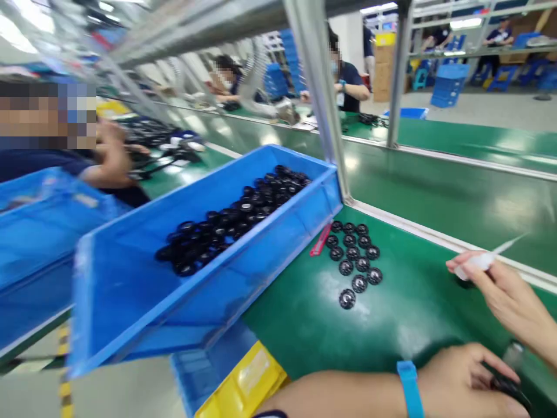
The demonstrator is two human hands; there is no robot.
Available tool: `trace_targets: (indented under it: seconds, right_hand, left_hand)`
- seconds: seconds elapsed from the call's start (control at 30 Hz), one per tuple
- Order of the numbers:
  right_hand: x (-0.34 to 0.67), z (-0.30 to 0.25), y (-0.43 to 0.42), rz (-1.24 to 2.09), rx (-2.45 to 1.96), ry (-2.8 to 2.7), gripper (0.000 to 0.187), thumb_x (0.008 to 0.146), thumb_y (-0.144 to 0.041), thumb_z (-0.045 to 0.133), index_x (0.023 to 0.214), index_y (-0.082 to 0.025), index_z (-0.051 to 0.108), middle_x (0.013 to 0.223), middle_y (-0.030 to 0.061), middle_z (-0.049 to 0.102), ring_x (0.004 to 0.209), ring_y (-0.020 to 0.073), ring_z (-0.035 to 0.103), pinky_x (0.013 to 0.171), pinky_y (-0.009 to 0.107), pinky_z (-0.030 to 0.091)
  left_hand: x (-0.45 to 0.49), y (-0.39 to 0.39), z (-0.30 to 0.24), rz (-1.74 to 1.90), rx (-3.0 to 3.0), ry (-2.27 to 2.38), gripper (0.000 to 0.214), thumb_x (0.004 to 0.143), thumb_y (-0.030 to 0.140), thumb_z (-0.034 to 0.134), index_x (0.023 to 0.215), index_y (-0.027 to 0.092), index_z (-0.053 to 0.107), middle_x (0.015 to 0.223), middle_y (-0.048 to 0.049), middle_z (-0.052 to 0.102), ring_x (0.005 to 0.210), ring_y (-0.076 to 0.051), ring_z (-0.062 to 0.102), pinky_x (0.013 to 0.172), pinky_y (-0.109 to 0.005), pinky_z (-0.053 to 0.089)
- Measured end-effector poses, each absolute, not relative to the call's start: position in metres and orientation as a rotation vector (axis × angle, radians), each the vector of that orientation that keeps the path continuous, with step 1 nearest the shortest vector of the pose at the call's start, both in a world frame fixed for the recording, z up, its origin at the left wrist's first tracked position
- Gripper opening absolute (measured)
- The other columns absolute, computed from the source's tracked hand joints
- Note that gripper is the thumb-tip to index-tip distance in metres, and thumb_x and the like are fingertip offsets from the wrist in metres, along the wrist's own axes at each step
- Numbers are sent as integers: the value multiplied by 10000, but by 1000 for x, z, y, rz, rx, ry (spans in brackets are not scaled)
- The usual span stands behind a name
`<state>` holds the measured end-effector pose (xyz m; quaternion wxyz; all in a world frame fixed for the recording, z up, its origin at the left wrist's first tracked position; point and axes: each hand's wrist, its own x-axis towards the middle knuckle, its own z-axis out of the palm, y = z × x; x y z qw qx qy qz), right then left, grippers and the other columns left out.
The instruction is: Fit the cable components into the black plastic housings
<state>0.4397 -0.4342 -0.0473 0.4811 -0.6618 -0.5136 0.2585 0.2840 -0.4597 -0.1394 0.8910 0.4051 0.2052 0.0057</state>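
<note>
My left hand (465, 377), with a blue wristband (409, 388), rests on the green table at the bottom right, its fingers curled round a small black part (507, 386). My right hand (505, 293) hovers above it at the right edge, pinching a small white squeeze bottle (478, 264) with a thin nozzle pointing up and right. Several round black parts (354, 258) lie in rows on the green mat to the left of both hands. A red strip (321, 240) lies beside them.
A tilted blue bin (130, 290) holds several black round parts (230, 223). Another blue bin (35, 232) sits at far left, a yellow bin (243, 386) below. A metal post (319, 98) rises behind the bin. Other people work at left and across the green conveyor (456, 191).
</note>
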Motion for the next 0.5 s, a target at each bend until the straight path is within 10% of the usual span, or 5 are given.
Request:
trace_targets:
  seconds: [0.2, 0.5]
  right_hand:
    - [437, -25, -585, 556, -1562, -694, 357, 1080, -616, 429, 1234, -322, 561, 613, -54, 489, 515, 163, 436, 515, 296, 403]
    - [424, -14, -628, 291, -1367, -355, 414, 778, -572, 889, 900, -271, 633, 484, -100, 380, 434, 100, 274, 468, 259, 288]
  left_hand:
    - [248, -445, -79, 105, 825, 417, 614, 734, 509, 981, 1126, 169, 654, 912, -28, 744, 785, -154, 742, 801, -319, 565]
    - [245, -447, -69, -13, 759, 373, 530, 823, 442, 943, 1173, 188, 636, 983, -37, 744, 891, -184, 779, 825, -329, 571]
